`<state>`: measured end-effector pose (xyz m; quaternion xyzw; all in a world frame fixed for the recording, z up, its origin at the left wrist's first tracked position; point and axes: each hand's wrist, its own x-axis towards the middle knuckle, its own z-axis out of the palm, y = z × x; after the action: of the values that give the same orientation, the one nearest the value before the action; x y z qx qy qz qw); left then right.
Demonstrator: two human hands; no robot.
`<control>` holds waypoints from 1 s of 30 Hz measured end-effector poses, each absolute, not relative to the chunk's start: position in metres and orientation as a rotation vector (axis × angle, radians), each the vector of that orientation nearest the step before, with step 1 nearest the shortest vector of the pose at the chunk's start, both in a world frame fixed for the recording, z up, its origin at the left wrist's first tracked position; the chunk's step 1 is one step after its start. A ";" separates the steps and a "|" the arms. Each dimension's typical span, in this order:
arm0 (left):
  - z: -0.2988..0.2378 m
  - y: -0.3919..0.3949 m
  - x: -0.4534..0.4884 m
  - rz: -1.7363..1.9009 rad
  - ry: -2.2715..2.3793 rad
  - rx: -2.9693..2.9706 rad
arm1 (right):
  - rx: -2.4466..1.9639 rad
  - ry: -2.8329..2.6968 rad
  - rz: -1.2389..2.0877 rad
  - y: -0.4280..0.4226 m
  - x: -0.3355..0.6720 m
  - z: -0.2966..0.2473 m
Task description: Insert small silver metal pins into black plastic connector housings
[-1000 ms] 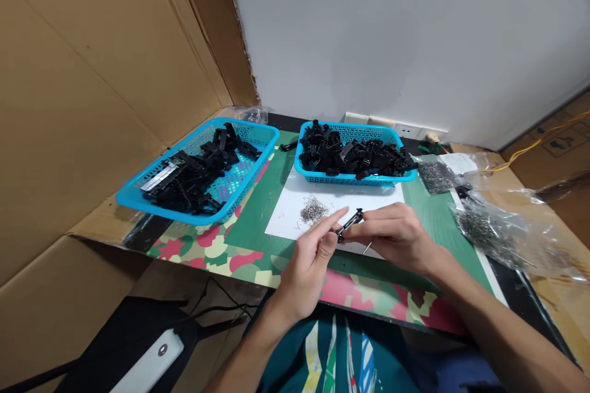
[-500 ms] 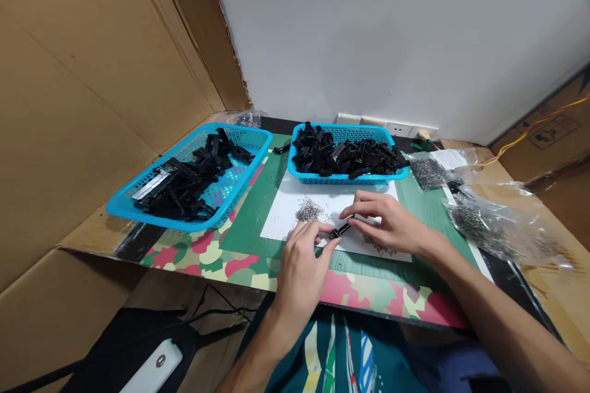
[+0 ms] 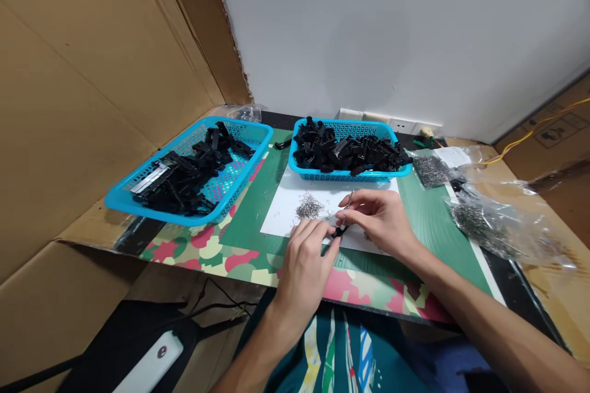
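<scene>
My left hand [image 3: 308, 255] pinches a small black plastic part [image 3: 340, 231] between thumb and forefinger, low over the white paper [image 3: 281, 209]. Just right of it, my right hand [image 3: 375, 215] has its thumb and fingertips closed on a thin metal pin [image 3: 351, 198], held upright above the black part. Whether pin and part touch is hard to see. A heap of tiny metal springs or wire pieces [image 3: 310, 206] lies on the paper beyond my left fingers. My right hand mostly covers a second small metal pile on the paper.
A blue basket [image 3: 350, 177] full of black plastic parts stands behind the paper. Another blue basket [image 3: 239, 187] with black parts is at left. Clear bags of metal pieces [image 3: 479, 224] lie at right. Cardboard [image 3: 101, 73] walls the left side.
My right hand has drawn back from the black part's end, moved slightly left and up, and now shows a thin metal pin upright in its fingertips. My left hand keeps its grip.
</scene>
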<state>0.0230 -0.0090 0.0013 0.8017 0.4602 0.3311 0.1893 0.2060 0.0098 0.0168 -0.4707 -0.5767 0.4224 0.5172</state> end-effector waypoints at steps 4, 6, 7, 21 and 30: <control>0.000 -0.009 0.022 0.938 1.273 2.247 | -1.143 -1.368 1.019 0.010 0.203 0.011; 0.001 -0.010 0.021 0.946 1.265 2.251 | -1.153 -1.382 1.011 0.009 0.203 0.011; 0.001 -0.010 0.021 0.945 1.263 2.249 | -1.156 -1.397 1.007 0.009 0.203 0.012; 0.006 -0.012 0.022 0.867 1.316 2.220 | -1.144 -1.689 0.720 -0.003 0.199 0.018; 0.012 -0.004 0.012 1.075 1.399 2.115 | -1.160 -1.671 0.394 0.012 0.226 0.017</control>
<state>0.0117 -0.0039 0.0118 0.7535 0.4985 0.3829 0.1927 0.2258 0.0120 0.0166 -0.4815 -0.6940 0.1636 0.5097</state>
